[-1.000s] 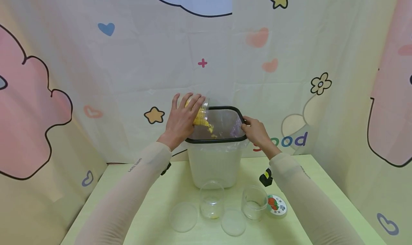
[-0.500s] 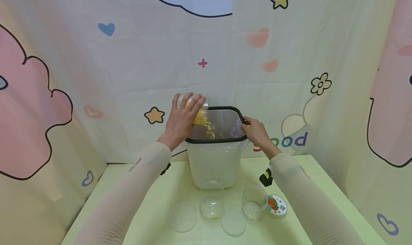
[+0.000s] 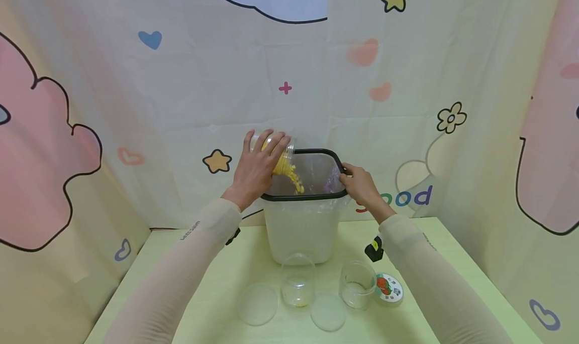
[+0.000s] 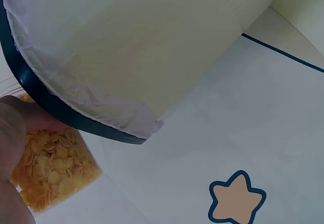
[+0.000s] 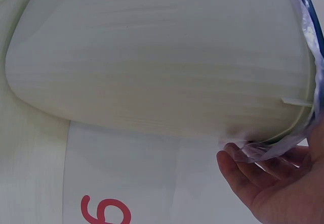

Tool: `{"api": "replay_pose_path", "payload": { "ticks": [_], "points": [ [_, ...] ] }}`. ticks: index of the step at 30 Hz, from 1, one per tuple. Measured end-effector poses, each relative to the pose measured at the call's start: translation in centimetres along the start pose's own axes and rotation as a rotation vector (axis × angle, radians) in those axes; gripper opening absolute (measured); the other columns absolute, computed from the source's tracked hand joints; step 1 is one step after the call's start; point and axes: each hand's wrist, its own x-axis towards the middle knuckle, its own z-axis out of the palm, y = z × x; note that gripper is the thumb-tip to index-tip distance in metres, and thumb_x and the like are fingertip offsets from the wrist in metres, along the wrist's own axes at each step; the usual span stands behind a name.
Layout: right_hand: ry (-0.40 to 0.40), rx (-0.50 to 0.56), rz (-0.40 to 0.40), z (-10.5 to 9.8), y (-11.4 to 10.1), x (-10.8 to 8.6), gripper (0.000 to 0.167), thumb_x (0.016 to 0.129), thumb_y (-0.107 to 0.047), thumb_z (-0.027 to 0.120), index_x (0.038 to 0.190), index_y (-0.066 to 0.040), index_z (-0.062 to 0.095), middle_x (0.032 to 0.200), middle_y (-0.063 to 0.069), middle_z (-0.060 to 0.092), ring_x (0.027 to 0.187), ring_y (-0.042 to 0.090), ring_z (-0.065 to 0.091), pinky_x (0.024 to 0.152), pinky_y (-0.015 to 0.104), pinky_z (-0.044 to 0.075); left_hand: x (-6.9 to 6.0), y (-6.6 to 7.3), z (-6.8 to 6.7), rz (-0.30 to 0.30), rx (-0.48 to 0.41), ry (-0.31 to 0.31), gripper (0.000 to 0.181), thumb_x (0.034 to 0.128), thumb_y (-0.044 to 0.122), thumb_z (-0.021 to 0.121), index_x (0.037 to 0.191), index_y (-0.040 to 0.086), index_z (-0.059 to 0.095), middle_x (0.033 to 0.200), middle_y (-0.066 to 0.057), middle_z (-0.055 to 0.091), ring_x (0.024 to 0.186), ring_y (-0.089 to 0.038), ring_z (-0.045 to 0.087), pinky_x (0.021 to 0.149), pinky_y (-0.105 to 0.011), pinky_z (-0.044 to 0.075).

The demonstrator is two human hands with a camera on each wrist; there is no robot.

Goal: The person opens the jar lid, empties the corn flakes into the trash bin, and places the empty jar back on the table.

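Note:
My left hand [image 3: 255,170] grips a clear plastic jar [image 3: 290,147] tipped over the left side of a trash bin [image 3: 300,228]. Yellow flakes [image 3: 289,172] stream from its mouth into the bin. Many flakes [image 4: 63,168] still fill the jar's lower part in the left wrist view. The bin is whitish, with a black rim [image 3: 312,197] and a thin plastic liner [image 3: 332,179] folded over it. My right hand [image 3: 362,186] holds the rim's right side, fingers curled by the liner [image 5: 258,153] in the right wrist view. The bin's bottom inside is hidden.
Two clear jars, one in the middle [image 3: 297,291] and one to its right [image 3: 357,289], stand before the bin. Near them lie two translucent lids, a left lid [image 3: 258,305] and a right lid [image 3: 327,312], plus a printed lid [image 3: 390,288]. A patterned curtain [image 3: 289,58] hangs behind.
Flakes keep falling from the tilted jar, and the stream is thicker now than half a second ago. Both hands and the bin hold their places.

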Motion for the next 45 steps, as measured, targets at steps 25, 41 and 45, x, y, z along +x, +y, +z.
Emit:
{"api": "replay_pose_path", "payload": {
  "ticks": [25,41,45],
  "points": [
    [0.001,-0.002,0.004,-0.04,0.12,-0.06,0.053,0.101,-0.019,0.04,0.152,-0.003,0.033,0.145,0.024,0.049,0.124,0.036,0.054,0.098,0.045,0.051,0.2,0.34,0.06,0.019,0.047,-0.011,0.096,0.0737,0.017,0.08,0.152,0.022,0.026,0.157,-0.004,0.033,0.147,-0.029,0.025,0.122,-0.057,0.012],
    [0.004,-0.006,-0.002,-0.09,-0.08,-0.06,0.053,0.101,-0.018,0.041,0.151,-0.002,0.034,0.144,0.024,0.051,0.122,0.035,0.055,0.093,0.042,0.051,0.2,0.36,0.02,0.043,0.099,-0.036,0.094,0.0756,0.017,0.078,0.153,0.022,0.025,0.158,-0.003,0.03,0.148,-0.028,0.024,0.122,-0.057,0.013],
    [0.004,-0.001,-0.001,-0.1,-0.12,-0.08,0.052,0.101,-0.017,0.042,0.151,-0.002,0.035,0.143,0.024,0.051,0.126,0.036,0.054,0.098,0.045,0.051,0.19,0.4,0.03,0.055,0.133,-0.043,0.092,0.0786,0.018,0.076,0.154,0.022,0.024,0.158,-0.003,0.03,0.148,-0.028,0.023,0.122,-0.056,0.013]
  ]
}}
